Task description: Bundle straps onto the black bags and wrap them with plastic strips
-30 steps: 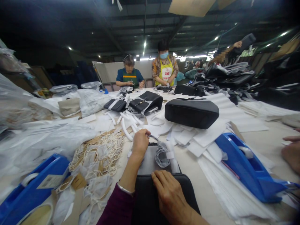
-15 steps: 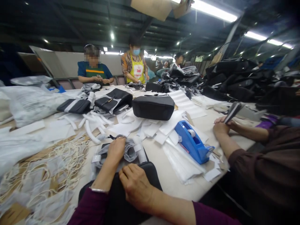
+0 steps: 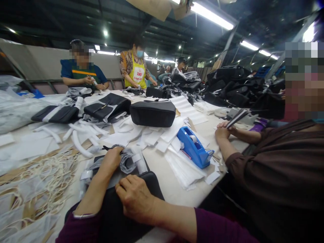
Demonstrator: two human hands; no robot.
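Observation:
In front of me at the table's near edge lies a black bag (image 3: 153, 184), its front reaching under both forearms. My left hand (image 3: 113, 158) is closed at the bag's far side, beside a coiled strap (image 3: 128, 160) wrapped in greyish film; its fingertips are hidden, so what they hold does not show. A short black strap end (image 3: 107, 147) sticks out by those fingers. My right hand (image 3: 135, 197) has its fingers curled over the upper edge of the bag's black panel, gripping it. White tape pieces sit on the wrapped parts.
A blue tape dispenser (image 3: 194, 146) stands right of the bag, near white foam sheets (image 3: 183, 167). Beyond are another black bag (image 3: 153, 114) and white foam tubes (image 3: 81, 145). Corded packets (image 3: 48, 182) cover the left. A co-worker's hands (image 3: 224, 131) hold dark strips at right.
The view has turned right, so everything sits further left and more of the right-hand co-worker shows. Both my hands keep nearly the same place on the bag.

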